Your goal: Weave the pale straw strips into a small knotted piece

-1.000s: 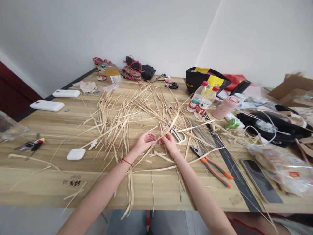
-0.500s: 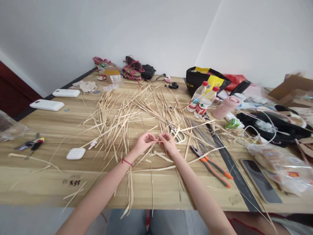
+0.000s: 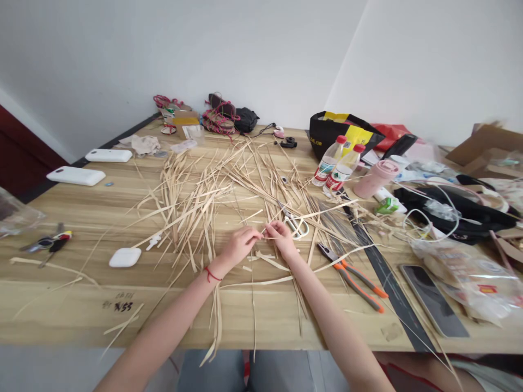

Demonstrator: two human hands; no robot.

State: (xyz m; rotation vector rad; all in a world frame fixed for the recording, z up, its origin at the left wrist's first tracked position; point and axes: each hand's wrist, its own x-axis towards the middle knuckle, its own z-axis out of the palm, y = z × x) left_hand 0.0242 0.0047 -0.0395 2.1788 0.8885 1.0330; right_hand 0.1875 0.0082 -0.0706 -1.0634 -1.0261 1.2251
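A plain white wall (image 3: 245, 54) stands behind a wide, pale wood-grain table (image 3: 61, 310). A loose heap of long, flat, straw-coloured plant-fibre strips (image 3: 196, 201) spreads over the middle, reaching toward the far side. A black-and-yellow carrier bag (image 3: 327, 136) sits at the far right. Steel pliers with orange-and-grey handles (image 3: 340, 265) lie near right, right of the hands. At the near middle, the left hand (image 3: 241, 242) and right hand (image 3: 281, 237) almost meet, fingers curled, thumbs and fingertips seemingly pinching one thin, pale fibre strip (image 3: 263, 235) between them. White-handled scissors (image 3: 292, 223) lie just beyond the right hand.

The step in hand looks like fine fingertip work on that strip; its exact fold or join is too small to tell. Going on would call for one steady pinch while the other guides the strip.
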